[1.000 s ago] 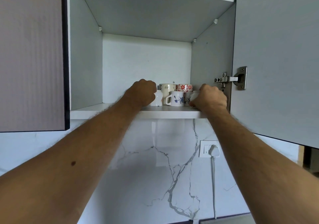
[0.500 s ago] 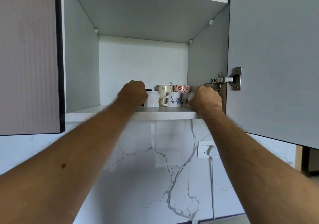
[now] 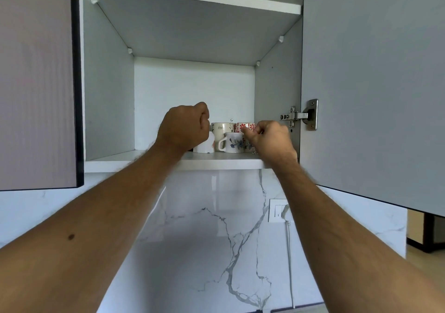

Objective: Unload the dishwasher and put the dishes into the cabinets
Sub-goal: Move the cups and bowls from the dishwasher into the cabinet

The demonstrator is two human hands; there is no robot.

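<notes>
Both hands (image 3: 185,129) (image 3: 272,139) have lifted off the mugs (image 3: 232,141) — fingers curled, holding nothing.

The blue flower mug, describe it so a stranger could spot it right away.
Look in the open wall cabinet, on its lowest shelf. Between the two hands stands a white mug with blue flowers, handle pointing left; the mug behind it has red flowers.

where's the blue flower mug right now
In the head view, the blue flower mug stands on the lower cabinet shelf, right of centre, between the left hand and right hand, in front of the red flower mug.
</notes>
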